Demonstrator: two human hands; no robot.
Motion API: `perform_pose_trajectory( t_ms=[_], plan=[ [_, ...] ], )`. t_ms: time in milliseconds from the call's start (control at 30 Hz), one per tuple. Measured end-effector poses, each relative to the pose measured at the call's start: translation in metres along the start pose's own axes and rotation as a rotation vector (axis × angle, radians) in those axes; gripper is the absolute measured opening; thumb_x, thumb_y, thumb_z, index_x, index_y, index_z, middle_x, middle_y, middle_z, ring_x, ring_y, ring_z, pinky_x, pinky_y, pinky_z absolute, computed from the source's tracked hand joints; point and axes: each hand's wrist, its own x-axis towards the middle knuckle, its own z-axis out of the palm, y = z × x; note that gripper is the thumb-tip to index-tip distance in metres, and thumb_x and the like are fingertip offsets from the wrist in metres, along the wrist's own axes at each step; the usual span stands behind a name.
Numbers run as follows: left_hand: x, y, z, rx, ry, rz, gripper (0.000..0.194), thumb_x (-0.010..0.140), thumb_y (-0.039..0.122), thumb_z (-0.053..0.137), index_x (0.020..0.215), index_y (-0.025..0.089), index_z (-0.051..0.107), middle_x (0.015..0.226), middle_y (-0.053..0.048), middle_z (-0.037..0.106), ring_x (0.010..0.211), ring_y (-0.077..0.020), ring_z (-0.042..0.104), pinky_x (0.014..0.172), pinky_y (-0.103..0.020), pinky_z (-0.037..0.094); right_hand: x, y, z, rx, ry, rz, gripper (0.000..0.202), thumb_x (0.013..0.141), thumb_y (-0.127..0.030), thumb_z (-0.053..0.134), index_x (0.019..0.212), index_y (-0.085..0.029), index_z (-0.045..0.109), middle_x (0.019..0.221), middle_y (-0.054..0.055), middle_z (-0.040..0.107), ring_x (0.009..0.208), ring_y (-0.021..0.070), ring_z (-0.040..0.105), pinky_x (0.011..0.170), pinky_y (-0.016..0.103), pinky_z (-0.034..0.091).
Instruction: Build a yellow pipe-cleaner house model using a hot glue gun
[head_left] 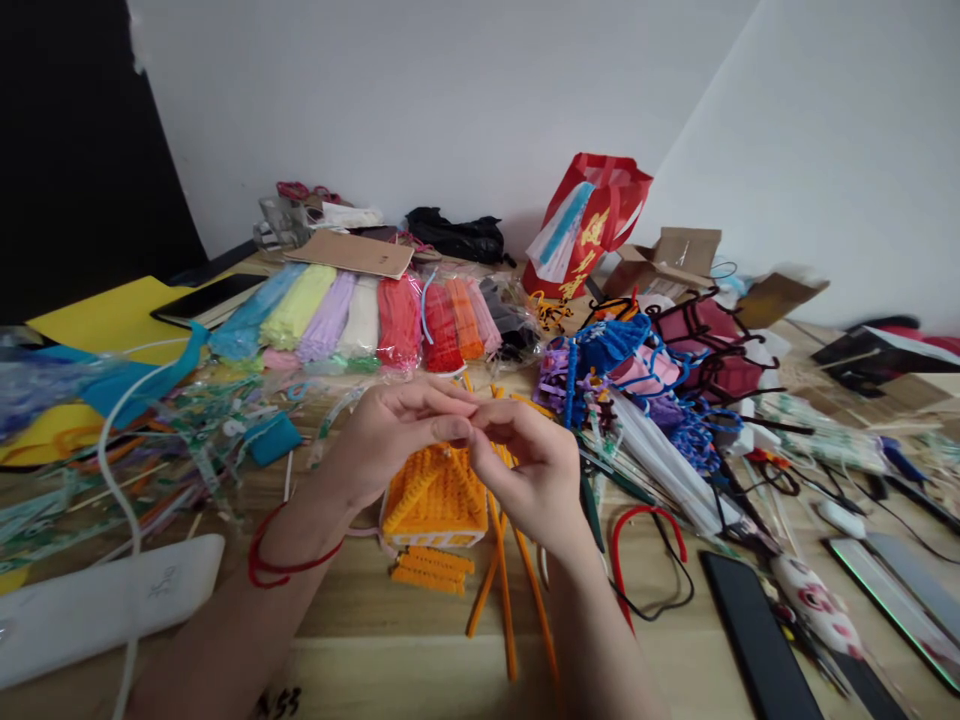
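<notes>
My left hand (401, 430) and my right hand (529, 460) meet fingertip to fingertip at the middle of the table. Both are closed in a pinch, and whatever sits between the fingertips is too small or hidden to make out. Just below and behind them stands an orange piece made of fuzzy pipe cleaners (431, 505), shaped like a small house roof with a white lower edge; my hands cover its top. In front of it lies a short bundle of coiled orange pipe cleaner (433, 570). Several straight orange pipe cleaners (506, 600) lie beside it, under my right hand.
Bagged bundles of coloured pipe cleaners (360, 315) lie at the back. Blue, purple and pink pipe-cleaner pieces (637, 365) pile up on the right. A red bag (589, 225) stands behind. A white power bank (112, 605) with a cable lies left, a black phone (757, 630) right.
</notes>
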Motion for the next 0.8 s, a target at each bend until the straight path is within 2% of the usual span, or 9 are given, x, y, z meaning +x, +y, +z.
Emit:
perform_pose_trajectory(
  t_ms=[133,267,333,467,667,800],
  plan=[
    [0.0015,-0.0032,0.0,-0.005,0.023,-0.007,0.012,0.063,0.018,0.082,0.071,0.02,0.075,0.09,-0.001,0.069,0.086,-0.0133,0.064,0.083,-0.025,0.051,-0.0017,0.0007,0.0045,0.061,0.069,0.042,0.006,0.083,-0.014,0.059,0.083,-0.02,0.06,0.082,0.004,0.067,0.078,0.0151,0.066,0.074,0.028,0.055],
    [0.0039,-0.0053,0.0025,-0.089,0.013,-0.066,0.027,0.061,0.019,0.084,0.086,0.021,0.072,0.088,0.0,0.069,0.088,-0.0135,0.063,0.081,-0.024,0.05,-0.0005,0.0012,0.006,0.124,0.114,0.059,0.008,0.081,-0.015,0.061,0.077,-0.021,0.058,0.087,0.005,0.07,0.078,0.0152,0.067,0.076,0.03,0.056],
    [0.0044,-0.0055,0.0036,-0.123,-0.001,-0.094,0.033,0.061,0.019,0.084,0.091,0.021,0.07,0.09,-0.001,0.069,0.089,-0.0137,0.064,0.079,-0.023,0.051,0.0001,0.0005,0.0056,0.164,0.118,0.081,0.01,0.081,-0.016,0.061,0.074,-0.021,0.055,0.09,0.006,0.071,0.081,0.0159,0.068,0.077,0.031,0.056],
    [0.0047,-0.0072,0.003,-0.099,-0.029,-0.097,0.03,0.063,0.022,0.084,0.089,0.019,0.07,0.088,-0.002,0.07,0.083,-0.0137,0.065,0.076,-0.024,0.053,0.0013,-0.0021,0.0043,0.284,0.09,0.167,0.009,0.081,-0.021,0.064,0.077,-0.021,0.056,0.088,0.006,0.072,0.086,0.0176,0.069,0.078,0.032,0.057],
    [0.003,-0.008,-0.0011,0.087,-0.033,0.047,0.024,0.068,0.022,0.08,0.092,0.023,0.074,0.099,-0.005,0.071,0.093,-0.0169,0.066,0.082,-0.027,0.055,0.006,-0.0044,0.0011,0.425,0.09,0.295,0.022,0.076,-0.032,0.073,0.085,-0.022,0.055,0.08,0.003,0.071,0.081,0.0174,0.071,0.075,0.029,0.058],
    [0.0009,-0.0003,-0.0036,0.268,-0.047,0.134,0.02,0.07,0.024,0.079,0.09,0.026,0.076,0.099,-0.004,0.072,0.095,-0.0186,0.066,0.087,-0.031,0.054,0.0073,-0.0039,0.0011,0.503,0.091,0.352,0.026,0.073,-0.031,0.076,0.088,-0.023,0.055,0.073,-0.001,0.072,0.072,0.0161,0.072,0.069,0.027,0.058]
  ],
)
